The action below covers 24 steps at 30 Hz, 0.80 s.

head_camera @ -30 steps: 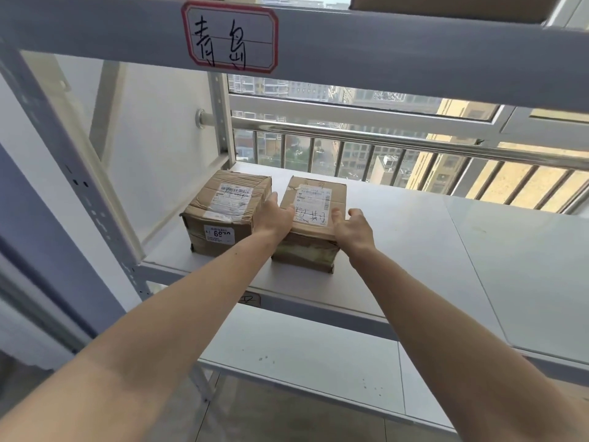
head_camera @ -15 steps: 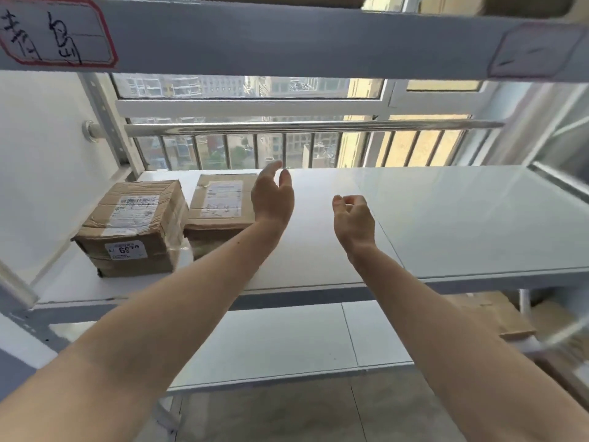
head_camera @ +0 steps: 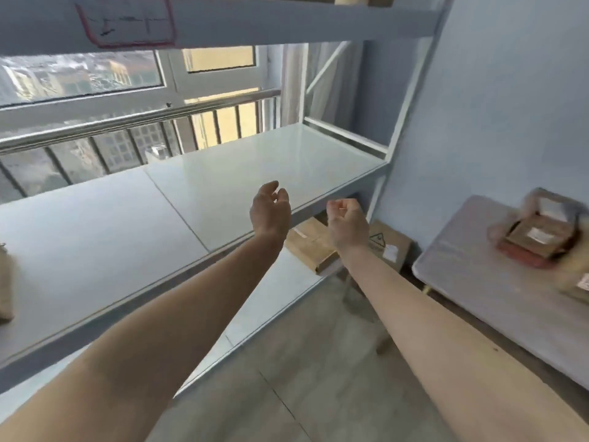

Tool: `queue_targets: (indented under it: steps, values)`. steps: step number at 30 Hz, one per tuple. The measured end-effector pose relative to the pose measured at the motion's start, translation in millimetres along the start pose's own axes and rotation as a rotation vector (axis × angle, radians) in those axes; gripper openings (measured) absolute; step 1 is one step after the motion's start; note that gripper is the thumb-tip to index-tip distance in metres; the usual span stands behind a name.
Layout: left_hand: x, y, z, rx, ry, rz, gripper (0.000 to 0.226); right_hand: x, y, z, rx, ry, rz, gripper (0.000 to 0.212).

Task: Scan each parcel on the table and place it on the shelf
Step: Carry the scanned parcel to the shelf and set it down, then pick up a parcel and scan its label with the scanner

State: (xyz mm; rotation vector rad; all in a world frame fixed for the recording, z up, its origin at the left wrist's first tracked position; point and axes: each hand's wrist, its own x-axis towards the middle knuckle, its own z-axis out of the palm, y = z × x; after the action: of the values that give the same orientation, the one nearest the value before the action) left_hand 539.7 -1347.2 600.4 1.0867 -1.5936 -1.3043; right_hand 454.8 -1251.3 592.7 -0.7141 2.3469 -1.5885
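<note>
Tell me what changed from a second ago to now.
Both hands let go of the right-hand parcel they were setting on the shelf and drew back. The view swung right, bringing the table with blurred parcels into sight. The left hand and right hand now hover empty. The shelved parcels apparently stayed; one edge shows.

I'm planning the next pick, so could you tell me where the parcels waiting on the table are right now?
In the head view they lie blurred at the far right, the parcels stacked on the grey table beside the blue wall, right of the shelf's end post.
</note>
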Motion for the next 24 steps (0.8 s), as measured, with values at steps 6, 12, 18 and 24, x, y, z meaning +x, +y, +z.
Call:
queue_targets:
  steps: [6,12,18,24]
  values:
    - [-61,14,155,-0.008,-0.24,-0.004,0.034,23,67,-141,-0.057,0.204,0.096,0.03]
    - [-129,27,285,0.027,-0.472,-0.015,0.038,34,134,-263,-0.048,0.376,0.204,0.034]
    - [-176,36,398,0.023,-0.703,-0.039,0.041,43,190,-354,-0.039,0.535,0.291,0.027]
    - [-206,52,500,0.049,-0.886,0.009,0.037,64,226,-434,-0.059,0.689,0.361,0.029]
